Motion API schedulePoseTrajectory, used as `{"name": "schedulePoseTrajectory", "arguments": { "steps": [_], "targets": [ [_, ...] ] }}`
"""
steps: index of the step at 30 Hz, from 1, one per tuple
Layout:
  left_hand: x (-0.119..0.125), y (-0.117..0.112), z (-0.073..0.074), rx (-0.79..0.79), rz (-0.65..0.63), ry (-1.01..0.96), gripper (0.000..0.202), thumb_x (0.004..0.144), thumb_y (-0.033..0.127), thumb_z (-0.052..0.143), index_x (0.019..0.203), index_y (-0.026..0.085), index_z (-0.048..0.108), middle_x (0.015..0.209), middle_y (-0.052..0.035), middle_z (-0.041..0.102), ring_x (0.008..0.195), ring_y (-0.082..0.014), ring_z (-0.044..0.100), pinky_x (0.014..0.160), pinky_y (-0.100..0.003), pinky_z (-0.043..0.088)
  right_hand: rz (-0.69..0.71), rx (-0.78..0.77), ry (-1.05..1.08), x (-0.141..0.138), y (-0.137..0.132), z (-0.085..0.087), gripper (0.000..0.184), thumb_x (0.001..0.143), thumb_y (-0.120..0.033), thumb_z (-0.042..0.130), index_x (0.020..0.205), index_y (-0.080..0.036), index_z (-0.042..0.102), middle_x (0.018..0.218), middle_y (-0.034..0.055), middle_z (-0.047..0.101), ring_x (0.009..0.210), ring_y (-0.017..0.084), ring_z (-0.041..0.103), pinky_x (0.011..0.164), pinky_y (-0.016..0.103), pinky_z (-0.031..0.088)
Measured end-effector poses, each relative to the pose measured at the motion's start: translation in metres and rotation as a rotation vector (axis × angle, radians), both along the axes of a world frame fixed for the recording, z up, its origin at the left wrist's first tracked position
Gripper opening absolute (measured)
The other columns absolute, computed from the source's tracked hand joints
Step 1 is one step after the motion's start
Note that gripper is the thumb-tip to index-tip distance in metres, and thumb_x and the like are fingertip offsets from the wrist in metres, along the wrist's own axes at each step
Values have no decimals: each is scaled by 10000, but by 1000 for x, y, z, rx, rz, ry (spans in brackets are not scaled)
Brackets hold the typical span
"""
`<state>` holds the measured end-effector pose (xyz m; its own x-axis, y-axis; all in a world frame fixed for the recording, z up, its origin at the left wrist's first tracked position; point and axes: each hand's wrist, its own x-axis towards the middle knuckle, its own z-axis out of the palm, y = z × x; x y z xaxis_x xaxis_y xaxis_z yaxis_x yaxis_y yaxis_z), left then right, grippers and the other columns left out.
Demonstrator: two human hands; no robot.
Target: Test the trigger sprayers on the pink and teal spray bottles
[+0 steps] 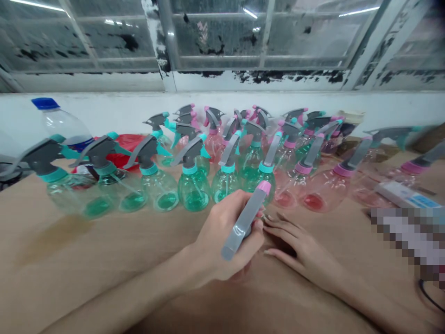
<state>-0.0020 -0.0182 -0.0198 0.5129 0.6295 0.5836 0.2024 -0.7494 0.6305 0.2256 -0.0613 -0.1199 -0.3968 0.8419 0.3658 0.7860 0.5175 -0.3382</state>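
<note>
My left hand [225, 236] is wrapped around the upper part of a spray bottle, just under its grey sprayer head [243, 225] with a pink nozzle tip. Most of this bottle's body is hidden by the hand; a faint pinkish part shows below it. My right hand [299, 243] is just to the right, fingers stretched out and close together, thumb apart, with nothing held in it. Whether its fingertips touch the bottle I cannot tell. Ahead stands a row of spray bottles, green ones [193, 192] with turquoise collars at left and middle, pink ones [318, 188] at right.
More spray bottles [213, 134] crowd behind the row, near the white wall. A large clear bottle with a blue cap [46, 103] and red plastic [128, 146] are at back left. A white and blue box [410, 197] lies right on the brown table [114, 260], beside a pixelated patch.
</note>
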Motion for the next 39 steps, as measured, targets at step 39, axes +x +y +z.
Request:
{"name": "schedulePoseTrajectory", "arguments": {
  "steps": [39],
  "targets": [
    [-4, 3, 10, -33, -55, 38, 183, 735, 130, 499, 904, 198, 519, 709, 40, 496, 575, -117, 497, 558, -254, 447, 17, -75, -140, 1, -8, 2, 592, 951, -449, 514, 1470, -200, 377, 1507, 99, 408, 1381, 267, 392, 1125, 552, 341]
  ]
}}
